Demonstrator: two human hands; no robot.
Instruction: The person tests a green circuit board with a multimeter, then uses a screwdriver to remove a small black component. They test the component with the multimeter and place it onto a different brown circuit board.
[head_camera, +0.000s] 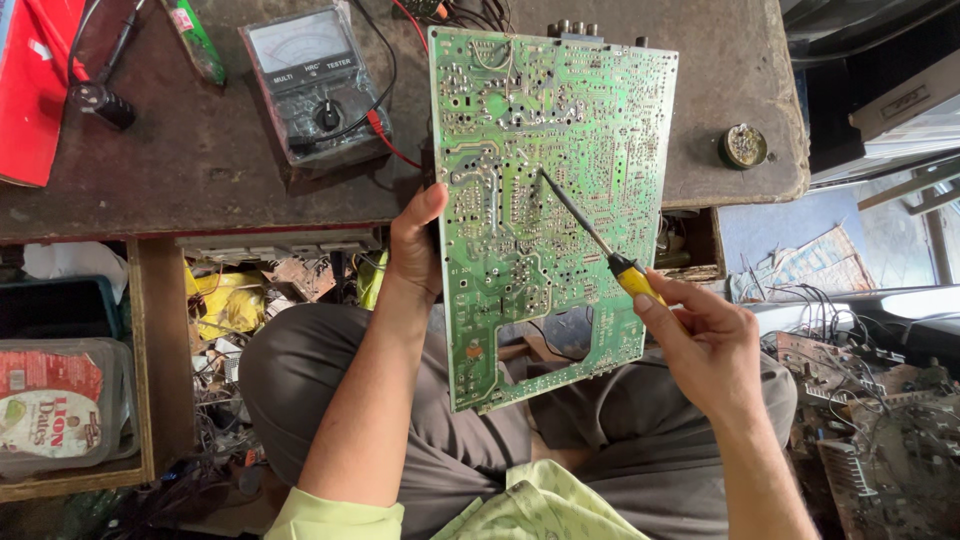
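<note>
Cluttered on every side, the worn brown wooden workbench (200, 170) fills the upper part of my head view, with an open drawer of yellow scraps and wires below its edge. On the bench I see a grey analogue multimeter (318, 85) with a black dial and red and black leads, a red flat box (35, 90) at the far left, and a small round tin (743, 146) near the right edge.

Propped between the bench edge and the grey-trousered lap is a large green printed circuit board (530, 200), solder side up, tilted toward me. My left hand (415, 245) grips the board's left edge, thumb on the face and fingers hidden behind it. My right hand (705, 345) is closed round the yellow handle of a thin black-shafted tool (590, 235), whose tip touches the board near its middle. I cannot tell whether it is a screwdriver or a soldering iron.

At lower left sits a clear plastic food tub (60, 405); at right lie loose circuit boards (860, 420) and tangled wires.
</note>
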